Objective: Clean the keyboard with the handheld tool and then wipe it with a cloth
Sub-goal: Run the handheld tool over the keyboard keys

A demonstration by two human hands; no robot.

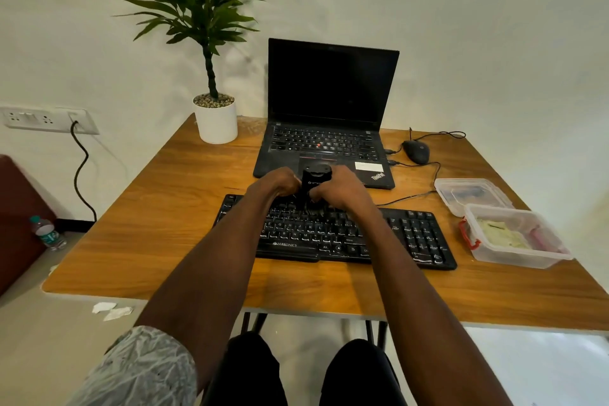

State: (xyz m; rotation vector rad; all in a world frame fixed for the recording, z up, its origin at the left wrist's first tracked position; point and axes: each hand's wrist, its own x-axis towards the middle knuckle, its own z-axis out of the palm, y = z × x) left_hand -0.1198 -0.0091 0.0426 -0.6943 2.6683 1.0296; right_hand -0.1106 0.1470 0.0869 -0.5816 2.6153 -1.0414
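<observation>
Black cylindrical handheld tool gripped by both hands, left, right, upright over black keyboard. Cleaning step; next likely sweeping remaining keys, cloth afterwards.

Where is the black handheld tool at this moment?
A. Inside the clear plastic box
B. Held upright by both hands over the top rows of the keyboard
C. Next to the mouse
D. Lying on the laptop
B: the left hand and the right hand grip the black handheld tool upright above the keyboard.
</observation>
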